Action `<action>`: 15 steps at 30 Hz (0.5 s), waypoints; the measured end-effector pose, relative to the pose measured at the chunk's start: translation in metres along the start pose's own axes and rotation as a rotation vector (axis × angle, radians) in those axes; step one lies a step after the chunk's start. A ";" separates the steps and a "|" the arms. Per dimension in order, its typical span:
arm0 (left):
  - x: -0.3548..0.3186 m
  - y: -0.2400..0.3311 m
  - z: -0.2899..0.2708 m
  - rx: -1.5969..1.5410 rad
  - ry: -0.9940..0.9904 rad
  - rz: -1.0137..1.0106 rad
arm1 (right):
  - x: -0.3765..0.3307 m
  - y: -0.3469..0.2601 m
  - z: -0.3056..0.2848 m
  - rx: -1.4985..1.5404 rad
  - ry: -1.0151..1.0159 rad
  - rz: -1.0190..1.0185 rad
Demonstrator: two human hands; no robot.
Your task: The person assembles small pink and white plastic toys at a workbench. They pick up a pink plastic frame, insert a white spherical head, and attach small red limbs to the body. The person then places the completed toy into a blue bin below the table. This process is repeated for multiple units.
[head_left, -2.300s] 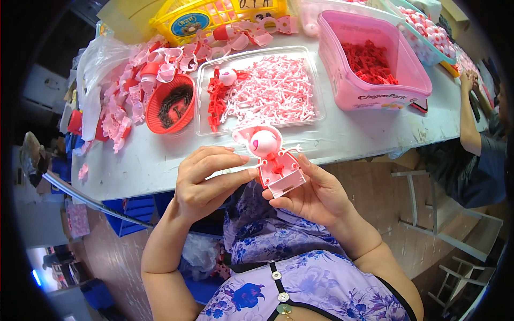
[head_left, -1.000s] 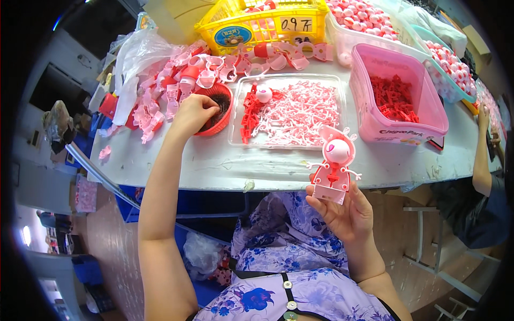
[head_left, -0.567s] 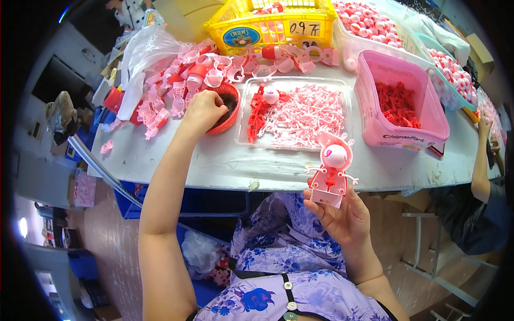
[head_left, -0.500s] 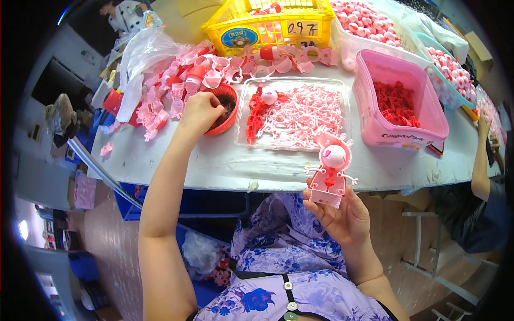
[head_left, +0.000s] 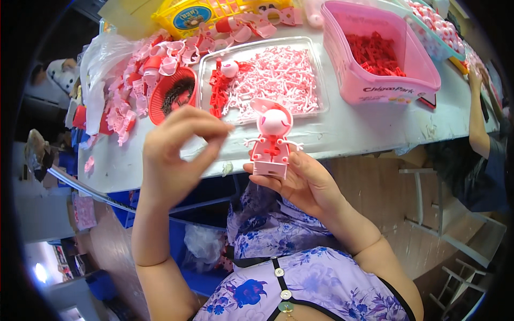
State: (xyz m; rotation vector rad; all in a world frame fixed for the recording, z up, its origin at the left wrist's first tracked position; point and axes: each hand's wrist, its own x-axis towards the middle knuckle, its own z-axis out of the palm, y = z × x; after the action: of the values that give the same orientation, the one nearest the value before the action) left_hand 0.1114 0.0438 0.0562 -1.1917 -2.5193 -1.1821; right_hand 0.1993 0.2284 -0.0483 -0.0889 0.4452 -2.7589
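Note:
In my right hand (head_left: 308, 184) is a pink toy figure (head_left: 272, 144), gripped low by thumb and fingers. It stands upright, with a round white head, thin pale arms and a red piece in its open body. My left hand (head_left: 174, 155) is raised to the left of the figure, thumb and forefinger pinched; whatever is between them is too small to make out. Behind that hand sits a round red basket (head_left: 155, 105) of small dark bits (head_left: 178, 95). A clear tray (head_left: 322, 99) holds many pale pink pieces (head_left: 276, 77), several red pieces (head_left: 219, 92) and one white ball (head_left: 229, 68).
Pink and red molded shells (head_left: 140, 77) lie heaped at the left beside clear plastic film (head_left: 104, 64). Farther back is a yellow basket (head_left: 214, 12). A pink tub (head_left: 388, 88) of red parts stands right of the tray. Another person's arm (head_left: 478, 115) reaches in at the far right.
My left hand has left the red basket and come nearer the toy figure, fingers pinched. My right hand still holds the figure. The whole view has shifted, so the table sits higher.

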 end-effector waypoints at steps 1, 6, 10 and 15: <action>-0.001 0.009 0.004 -0.019 -0.045 0.023 | 0.001 0.001 0.000 -0.019 0.018 0.001; -0.006 0.025 0.014 0.049 -0.131 0.033 | 0.001 0.010 -0.002 0.031 0.040 0.011; -0.006 0.026 0.022 0.064 -0.121 -0.013 | 0.001 0.013 -0.007 0.083 0.021 0.009; -0.003 0.028 0.025 0.072 -0.176 -0.032 | 0.001 0.013 -0.008 0.073 0.021 0.016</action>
State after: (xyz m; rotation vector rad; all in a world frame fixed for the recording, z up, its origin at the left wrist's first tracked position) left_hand 0.1380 0.0704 0.0544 -1.2952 -2.6912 -1.0248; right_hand 0.2022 0.2190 -0.0604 -0.0383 0.3492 -2.7597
